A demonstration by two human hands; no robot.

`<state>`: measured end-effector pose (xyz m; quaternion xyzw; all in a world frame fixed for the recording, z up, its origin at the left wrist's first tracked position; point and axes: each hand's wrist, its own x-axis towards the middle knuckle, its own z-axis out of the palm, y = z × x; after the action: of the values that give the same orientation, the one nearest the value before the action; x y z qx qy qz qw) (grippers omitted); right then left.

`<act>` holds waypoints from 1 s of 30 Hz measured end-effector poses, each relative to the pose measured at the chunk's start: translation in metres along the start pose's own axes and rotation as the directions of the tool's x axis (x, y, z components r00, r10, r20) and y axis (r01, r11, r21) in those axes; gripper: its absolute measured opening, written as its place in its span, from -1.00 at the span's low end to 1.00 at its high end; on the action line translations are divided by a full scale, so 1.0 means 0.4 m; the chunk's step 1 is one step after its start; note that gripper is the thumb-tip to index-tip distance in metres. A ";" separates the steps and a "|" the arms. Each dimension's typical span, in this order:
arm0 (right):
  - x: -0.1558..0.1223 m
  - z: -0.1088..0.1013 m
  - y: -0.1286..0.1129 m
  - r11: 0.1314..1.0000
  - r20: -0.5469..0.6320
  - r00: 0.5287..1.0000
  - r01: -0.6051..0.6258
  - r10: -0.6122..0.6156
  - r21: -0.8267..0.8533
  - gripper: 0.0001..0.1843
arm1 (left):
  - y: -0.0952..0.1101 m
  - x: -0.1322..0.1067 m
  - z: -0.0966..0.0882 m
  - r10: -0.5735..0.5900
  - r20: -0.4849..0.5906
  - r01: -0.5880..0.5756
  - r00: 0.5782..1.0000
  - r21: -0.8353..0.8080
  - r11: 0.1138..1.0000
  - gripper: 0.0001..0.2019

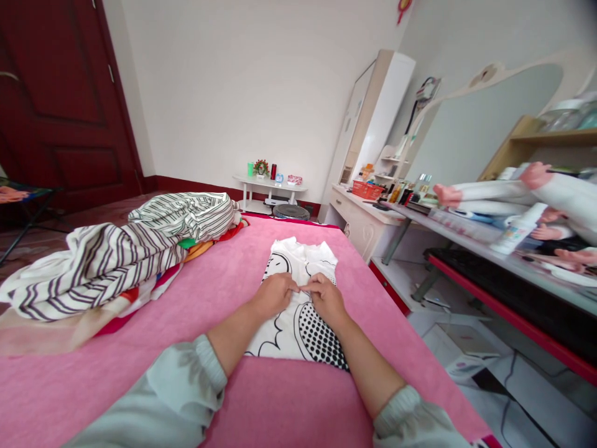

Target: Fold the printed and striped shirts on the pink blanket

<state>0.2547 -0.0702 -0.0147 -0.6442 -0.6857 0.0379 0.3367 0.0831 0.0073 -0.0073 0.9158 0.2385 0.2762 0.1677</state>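
Note:
A white garment (289,336) with black line drawings and a dotted patch lies flat on the pink bed cover (224,274). It looks like a sleeveless top or shirt, with its collar end pointing away from me. My left hand (278,294) and my right hand (326,301) meet over its middle. Both sets of fingers pinch the cloth along the centre line, fingertips nearly touching. Whether a button or just fabric sits between them is too small to tell.
A striped blanket (121,255) lies crumpled on the bed's left side. At right stand a glass-topped table (420,218) with mannequin parts (485,193) and a white bottle (520,230), and a white dresser (359,214). A small white table (270,182) stands beyond the bed.

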 end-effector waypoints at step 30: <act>0.067 0.009 -0.015 0.885 0.176 0.979 -0.012 0.106 -0.466 -0.42 | -0.011 0.002 0.016 -0.033 -0.036 0.033 0.999 0.015 0.999 -0.60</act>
<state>0.2493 -0.0453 -0.0036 -0.7196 -0.6847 -0.0527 0.1030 0.0859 0.0104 -0.0140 0.9080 0.2585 0.2878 0.1610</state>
